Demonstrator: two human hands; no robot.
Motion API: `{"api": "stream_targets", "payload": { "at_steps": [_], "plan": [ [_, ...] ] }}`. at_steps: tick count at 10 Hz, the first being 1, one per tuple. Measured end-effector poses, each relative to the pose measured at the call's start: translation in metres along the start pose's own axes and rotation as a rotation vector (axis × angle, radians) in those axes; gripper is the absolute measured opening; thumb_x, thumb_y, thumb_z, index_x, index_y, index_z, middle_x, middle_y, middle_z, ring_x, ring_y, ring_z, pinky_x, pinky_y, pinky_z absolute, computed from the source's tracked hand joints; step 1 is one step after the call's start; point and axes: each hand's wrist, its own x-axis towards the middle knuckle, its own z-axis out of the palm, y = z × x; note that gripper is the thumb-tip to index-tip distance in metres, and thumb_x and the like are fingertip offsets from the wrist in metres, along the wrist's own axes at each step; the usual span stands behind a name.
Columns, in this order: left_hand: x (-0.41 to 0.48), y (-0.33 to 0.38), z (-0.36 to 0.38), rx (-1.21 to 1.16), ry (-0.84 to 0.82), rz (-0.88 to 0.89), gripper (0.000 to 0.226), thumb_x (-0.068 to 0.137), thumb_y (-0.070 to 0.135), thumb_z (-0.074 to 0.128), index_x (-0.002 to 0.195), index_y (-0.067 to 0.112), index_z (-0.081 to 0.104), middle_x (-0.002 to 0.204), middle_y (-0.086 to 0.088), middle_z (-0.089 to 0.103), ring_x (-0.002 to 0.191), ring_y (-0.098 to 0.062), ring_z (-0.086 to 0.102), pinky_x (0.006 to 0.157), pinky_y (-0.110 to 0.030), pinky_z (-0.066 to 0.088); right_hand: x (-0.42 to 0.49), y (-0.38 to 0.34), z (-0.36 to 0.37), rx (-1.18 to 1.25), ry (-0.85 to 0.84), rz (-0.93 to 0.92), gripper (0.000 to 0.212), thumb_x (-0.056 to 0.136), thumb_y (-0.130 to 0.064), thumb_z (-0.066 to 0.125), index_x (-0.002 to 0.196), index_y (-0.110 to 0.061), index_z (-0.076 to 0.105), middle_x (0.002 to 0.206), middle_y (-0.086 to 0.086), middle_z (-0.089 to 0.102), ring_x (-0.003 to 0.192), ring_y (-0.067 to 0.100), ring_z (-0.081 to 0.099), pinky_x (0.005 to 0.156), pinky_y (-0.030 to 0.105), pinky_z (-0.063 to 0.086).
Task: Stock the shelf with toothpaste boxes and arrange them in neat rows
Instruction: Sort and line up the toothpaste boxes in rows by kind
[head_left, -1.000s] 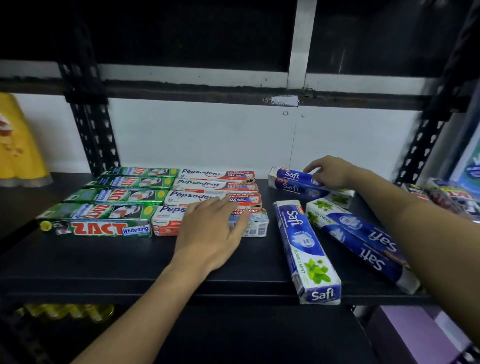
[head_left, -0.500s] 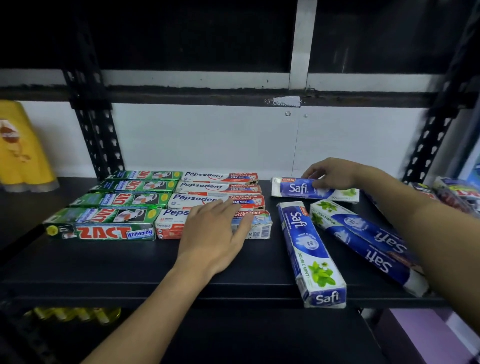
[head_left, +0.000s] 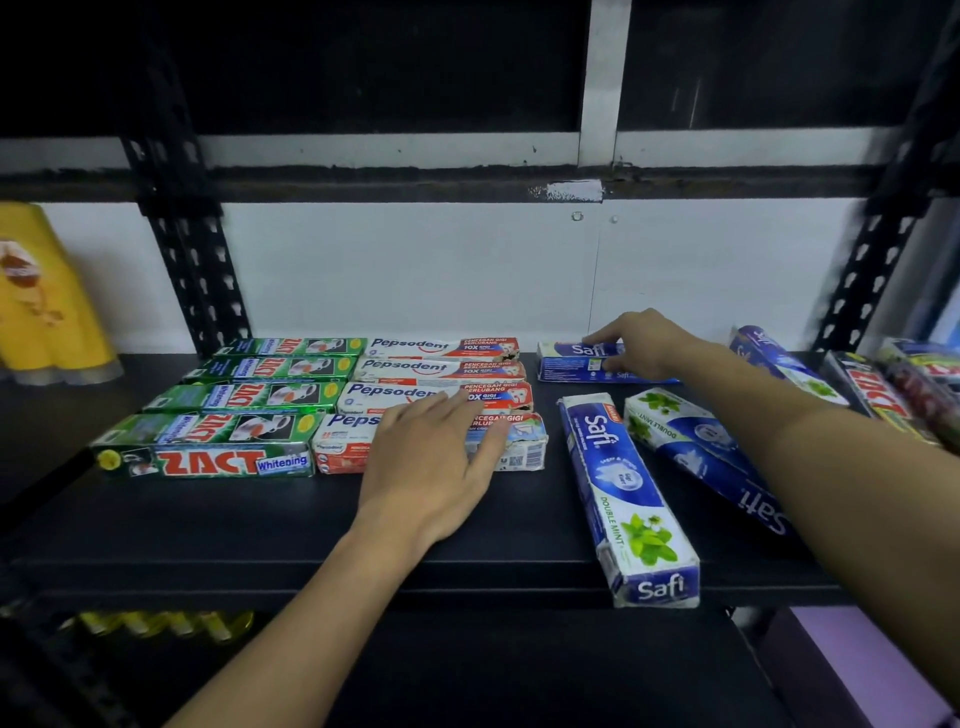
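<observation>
While the left hand (head_left: 436, 457) lies flat on the nearest Pepsodent box (head_left: 343, 447), fingers straight and slightly spread over its top, the right hand (head_left: 647, 343) is out at the far side of the shelf (head_left: 260, 525)! It has the far Safi box (head_left: 569, 361) in its grip: fingers curled over the far upper edge, thumb against the near face, the box lying crosswise close to the back wall. Left of that, three more Pepsodent boxes (head_left: 441, 370) sit in a tidy column behind the front one, and four green Zact boxes (head_left: 208, 460) line up just beside them. On the right it's looser. One near Safi box (head_left: 626, 499) points lengthwise at the front edge, its end overhanging. A pair of angled Safi boxes (head_left: 696, 447) lies just beside it, under the right forearm. Yellow bottles (head_left: 41, 296) stand far left.
</observation>
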Motion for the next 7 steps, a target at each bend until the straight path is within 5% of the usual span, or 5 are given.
{"api": "stream_targets", "payload": {
  "at_steps": [5,7],
  "plan": [
    [0.001,-0.001,0.002,0.013,0.015,0.004,0.064,0.098,0.064,0.02,0.144,0.03,0.048,0.155,0.011,0.039,0.144,-0.009,0.031,0.118,-0.034,0.017,0.014,-0.017,0.012,0.034,0.054,-0.014,0.045,0.096,-0.028,0.06,0.14,-0.028,0.052,0.135,0.01,0.056,0.12,0.026,0.049,0.086,0.031,0.042],
    [0.001,-0.002,0.004,0.01,0.018,0.006,0.064,0.098,0.064,0.02,0.144,0.03,0.048,0.154,0.011,0.041,0.143,-0.009,0.033,0.118,-0.034,0.018,-0.014,-0.018,-0.003,0.084,0.021,-0.024,0.048,0.096,-0.038,0.058,0.142,-0.027,0.049,0.14,0.009,0.053,0.128,0.03,0.044,0.098,0.035,0.039]
  ]
}}
